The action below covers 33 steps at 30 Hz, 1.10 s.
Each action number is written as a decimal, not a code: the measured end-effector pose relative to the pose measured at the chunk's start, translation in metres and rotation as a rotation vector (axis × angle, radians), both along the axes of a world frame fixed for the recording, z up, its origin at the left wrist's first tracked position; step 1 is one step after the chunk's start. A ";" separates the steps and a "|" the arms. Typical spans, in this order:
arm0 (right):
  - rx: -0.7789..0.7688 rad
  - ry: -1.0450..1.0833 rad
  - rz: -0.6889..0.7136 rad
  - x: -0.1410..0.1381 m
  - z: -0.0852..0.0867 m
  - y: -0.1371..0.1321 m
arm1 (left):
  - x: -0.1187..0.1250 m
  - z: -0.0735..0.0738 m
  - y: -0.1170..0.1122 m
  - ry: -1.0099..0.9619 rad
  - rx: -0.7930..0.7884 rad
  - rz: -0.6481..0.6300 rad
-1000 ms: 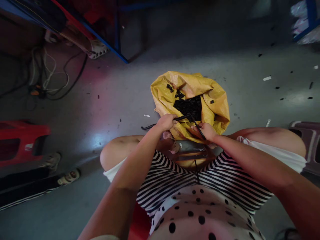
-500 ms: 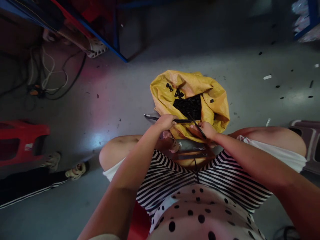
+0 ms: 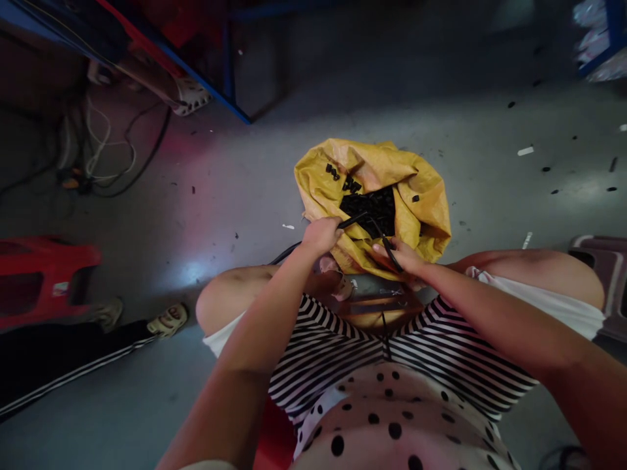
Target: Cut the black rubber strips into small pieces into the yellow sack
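Black tube (image 3: 353, 220) slants from near left to far right, its tip pointing over the mouth of a yellow bag (image 3: 424, 173) of small black pieces (image 3: 367, 203) on the floor (image 3: 235, 170). Gripped in the left hand (image 3: 322, 236), it passes beneath the fingers, its middle hidden and its tail cut off from view behind the forearm. To its right, the right hand (image 3: 402, 254) grasps a slim dark tool (image 3: 390, 250), partly covered and hard to identify.
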State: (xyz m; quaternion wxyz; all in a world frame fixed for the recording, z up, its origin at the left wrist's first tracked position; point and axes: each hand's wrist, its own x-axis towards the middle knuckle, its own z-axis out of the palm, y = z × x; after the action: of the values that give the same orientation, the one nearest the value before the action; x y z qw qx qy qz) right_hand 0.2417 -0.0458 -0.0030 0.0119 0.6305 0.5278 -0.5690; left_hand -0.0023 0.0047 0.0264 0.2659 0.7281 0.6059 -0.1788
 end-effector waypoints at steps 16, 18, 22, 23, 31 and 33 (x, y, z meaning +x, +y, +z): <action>0.094 -0.046 0.122 -0.005 -0.003 0.001 | 0.014 -0.001 -0.008 -0.093 -0.050 -0.091; 0.087 -0.040 0.108 -0.005 -0.002 0.001 | 0.013 -0.003 -0.007 -0.106 -0.050 -0.088; 0.113 -0.051 0.102 -0.004 -0.002 0.000 | 0.012 -0.006 -0.006 -0.093 -0.068 -0.099; 0.129 -0.062 0.099 -0.004 -0.002 0.000 | 0.011 -0.006 -0.006 -0.093 -0.071 -0.101; 0.024 -0.073 0.142 -0.001 0.004 0.004 | 0.009 -0.009 -0.007 -0.100 -0.078 -0.137; -0.014 -0.074 0.163 -0.001 0.004 0.005 | 0.010 -0.008 -0.008 -0.114 -0.087 -0.173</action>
State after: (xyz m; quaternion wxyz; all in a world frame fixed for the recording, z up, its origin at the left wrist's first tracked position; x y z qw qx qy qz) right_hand 0.2404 -0.0406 0.0008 0.0819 0.6060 0.5725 -0.5461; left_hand 0.0078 -0.0032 0.0180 0.3148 0.7746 0.5162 -0.1856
